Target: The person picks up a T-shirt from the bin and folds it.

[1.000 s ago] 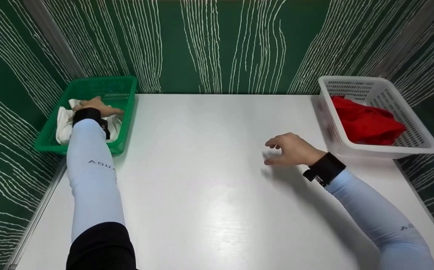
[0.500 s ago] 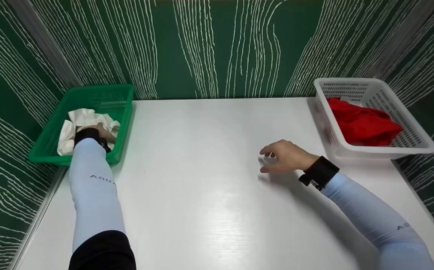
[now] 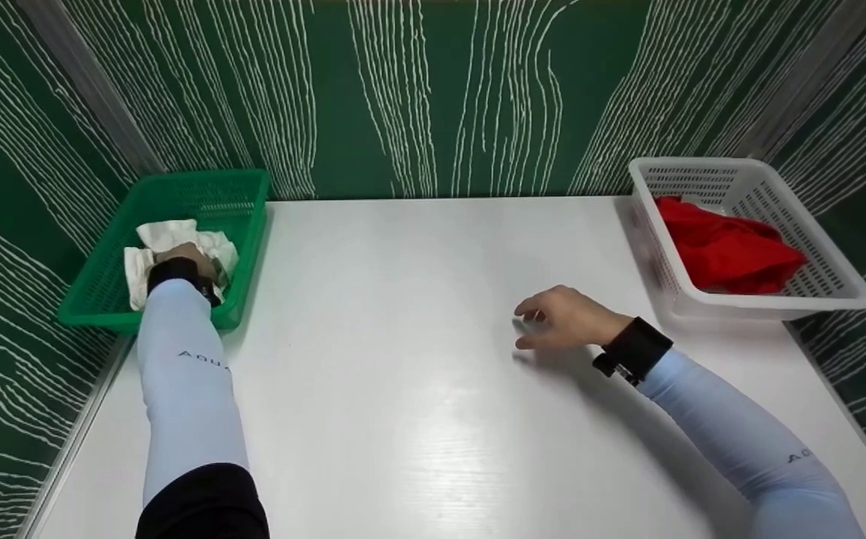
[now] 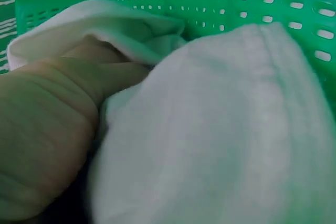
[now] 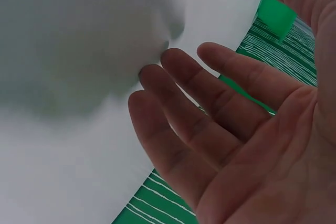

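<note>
My left hand [image 3: 187,258] is down inside the green basket [image 3: 212,186] at the left, gripping a crumpled white cloth [image 3: 167,233]. In the left wrist view, folds of the white cloth [image 4: 210,124], with a stitched seam, cover most of the fingers of the left hand [image 4: 47,129]. Above the right part of the table hovers my right hand [image 3: 569,318], holding nothing. Its fingers look loosely bent and spread apart from the thumb in the right wrist view, where the palm of the right hand [image 5: 262,145] shows.
A white plastic basket [image 3: 781,302] stands at the back right with a bunched red cloth [image 3: 732,251] in it. The white table [image 3: 403,337] lies between the two baskets. Green walls [image 3: 440,97] with white wavy lines enclose the back and sides.
My left hand has gone from lying over the white cloth, fingers spread, to reaching down into it, and the cloth has bunched up around it. The right hand stays nearly still.
</note>
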The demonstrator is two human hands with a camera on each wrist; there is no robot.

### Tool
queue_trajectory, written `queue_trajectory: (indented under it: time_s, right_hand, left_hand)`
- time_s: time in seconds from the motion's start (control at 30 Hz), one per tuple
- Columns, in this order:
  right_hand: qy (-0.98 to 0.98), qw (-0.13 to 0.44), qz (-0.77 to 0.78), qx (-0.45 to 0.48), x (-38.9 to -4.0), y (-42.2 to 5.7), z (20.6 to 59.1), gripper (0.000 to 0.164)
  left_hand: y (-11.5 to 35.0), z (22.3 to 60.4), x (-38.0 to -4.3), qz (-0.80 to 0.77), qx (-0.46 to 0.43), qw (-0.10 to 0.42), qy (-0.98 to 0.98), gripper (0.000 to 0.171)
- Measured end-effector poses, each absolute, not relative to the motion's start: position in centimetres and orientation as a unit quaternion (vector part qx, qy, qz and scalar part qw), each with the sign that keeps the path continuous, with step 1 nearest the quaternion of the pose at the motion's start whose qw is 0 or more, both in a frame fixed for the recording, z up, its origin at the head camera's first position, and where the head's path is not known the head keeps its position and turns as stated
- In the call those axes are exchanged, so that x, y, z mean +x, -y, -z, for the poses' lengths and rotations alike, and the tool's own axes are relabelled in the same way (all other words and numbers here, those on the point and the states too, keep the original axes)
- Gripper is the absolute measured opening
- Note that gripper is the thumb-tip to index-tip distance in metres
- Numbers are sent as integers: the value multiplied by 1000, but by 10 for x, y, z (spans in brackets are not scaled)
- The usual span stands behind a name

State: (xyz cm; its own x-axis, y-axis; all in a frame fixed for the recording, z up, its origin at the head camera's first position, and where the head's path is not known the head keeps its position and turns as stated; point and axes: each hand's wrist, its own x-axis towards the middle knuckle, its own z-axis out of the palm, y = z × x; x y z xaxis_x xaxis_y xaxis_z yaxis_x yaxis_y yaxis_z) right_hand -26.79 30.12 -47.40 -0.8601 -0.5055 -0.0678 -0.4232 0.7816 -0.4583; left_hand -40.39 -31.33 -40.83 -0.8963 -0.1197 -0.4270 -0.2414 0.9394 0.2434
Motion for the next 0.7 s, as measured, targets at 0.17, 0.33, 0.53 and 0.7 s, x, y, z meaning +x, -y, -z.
queue_trajectory:
  time_s: [0.17, 0.33, 0.53, 0.7]
  right_hand:
    - [-940, 89, 217, -248, -267, -303, 468, 47]
    - [-940, 88, 211, -253, -267, -303, 465, 46]
    - [-937, 81, 211, -266, -267, -303, 462, 49]
    - [-938, 69, 210, -266, -267, -301, 458, 55]
  left_hand:
    - [316, 419, -415, -129, -123, 135, -975, 60]
    - [328, 429, -438, -120, -146, 88, -978, 67]
    - [320, 410, -447, -152, -159, -1, -976, 77]
    - [294, 383, -444, -155, -140, -82, -975, 84]
